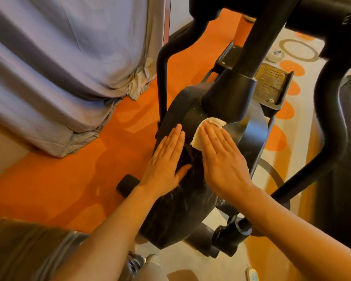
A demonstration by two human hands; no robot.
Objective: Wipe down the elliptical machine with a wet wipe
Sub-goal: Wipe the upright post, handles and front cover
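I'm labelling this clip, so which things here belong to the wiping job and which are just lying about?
In use:
wipe
machine housing
right hand
left hand

Lying about:
grey curtain
white object on floor
metal plate

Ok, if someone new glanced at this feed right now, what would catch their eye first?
First, the two flat hands at centre: the right hand presses a white wet wipe onto the elliptical's black flywheel housing, and the left hand rests flat on the housing beside it. Next, the bright orange carpet on the left, with grey curtains pooling on it at upper left.
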